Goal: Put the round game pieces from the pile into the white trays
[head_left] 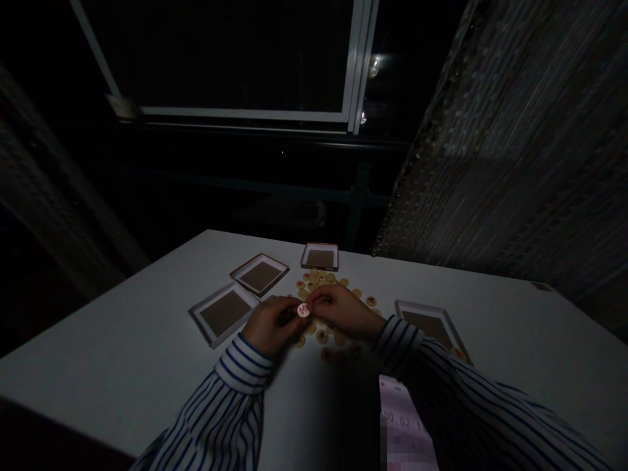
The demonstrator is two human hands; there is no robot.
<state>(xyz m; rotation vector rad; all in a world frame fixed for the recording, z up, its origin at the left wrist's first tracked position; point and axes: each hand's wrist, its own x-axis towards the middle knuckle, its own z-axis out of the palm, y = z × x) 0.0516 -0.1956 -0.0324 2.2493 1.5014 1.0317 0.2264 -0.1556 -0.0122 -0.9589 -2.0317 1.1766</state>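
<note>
One disc (pixel 303 310) pinched by left hand (pixel 271 323) and right hand (pixel 346 311); I'd guess light, stiff, maybe slick, best held by rim.

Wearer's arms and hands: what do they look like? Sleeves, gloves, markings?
Both hands are bare, left and right, with no gloves in view. Long sleeves, left and right: white with dark blue stripes, lengthwise on the arms, around the wrist on the cuffs. Too dim for finer detail.
</note>
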